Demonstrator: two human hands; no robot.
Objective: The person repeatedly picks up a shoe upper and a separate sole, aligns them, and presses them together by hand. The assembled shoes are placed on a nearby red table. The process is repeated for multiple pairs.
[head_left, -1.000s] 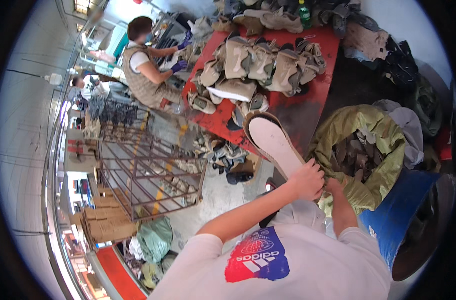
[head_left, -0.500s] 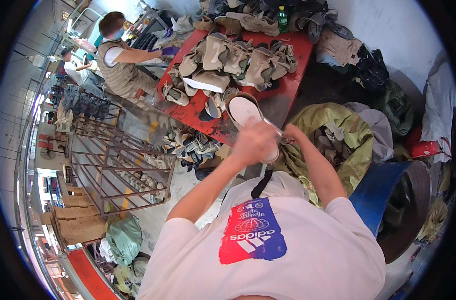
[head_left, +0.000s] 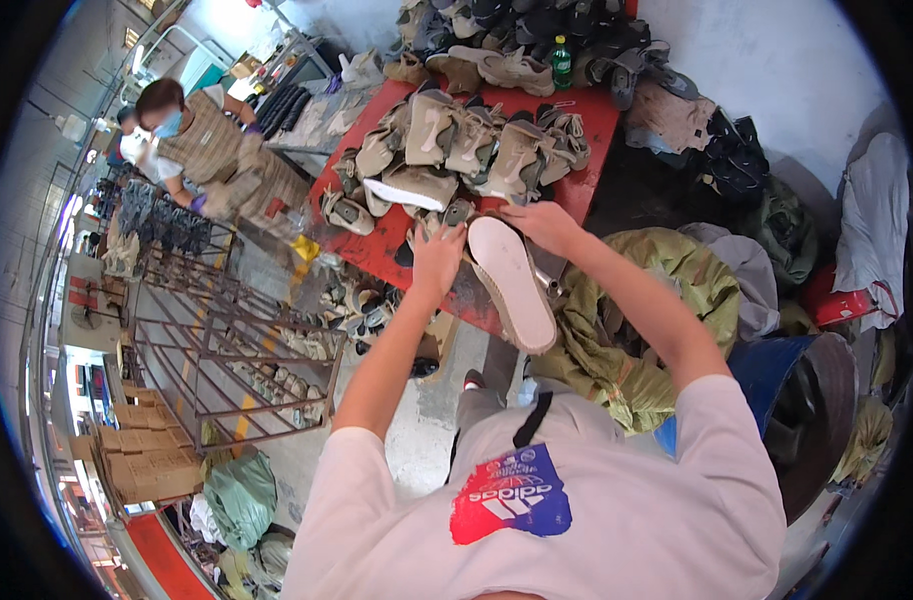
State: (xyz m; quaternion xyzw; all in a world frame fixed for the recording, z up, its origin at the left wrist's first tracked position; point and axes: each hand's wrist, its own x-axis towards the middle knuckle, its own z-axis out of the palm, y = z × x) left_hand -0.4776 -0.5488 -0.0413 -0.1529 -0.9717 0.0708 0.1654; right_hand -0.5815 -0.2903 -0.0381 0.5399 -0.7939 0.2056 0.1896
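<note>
A shoe (head_left: 514,283) lies sole-up on the near edge of the red table (head_left: 589,125), its pale sole facing the camera and its heel end hanging past the table edge toward the person. The left hand (head_left: 438,258) rests at the shoe's left side near the toe, fingers spread and loosely curled against the shoe's edge; whether it truly grips cannot be told. The right hand (head_left: 543,223) lies flat at the toe end, palm down, fingers stretched out and touching the shoe tip, not clenched.

Further back on the red table sits a heap of tan shoes (head_left: 464,150), with darker shoes (head_left: 522,30) and a green bottle (head_left: 563,62) at the far end. Right of the table edge, just beside the shoe, an olive sack (head_left: 627,330) bulges open. Left of the table stands a rusty metal rack (head_left: 217,340), and beyond the table's far left corner another person (head_left: 202,140) in a vest bends over a bench. Cardboard boxes (head_left: 142,455) are stacked well off to the left of the rack.
</note>
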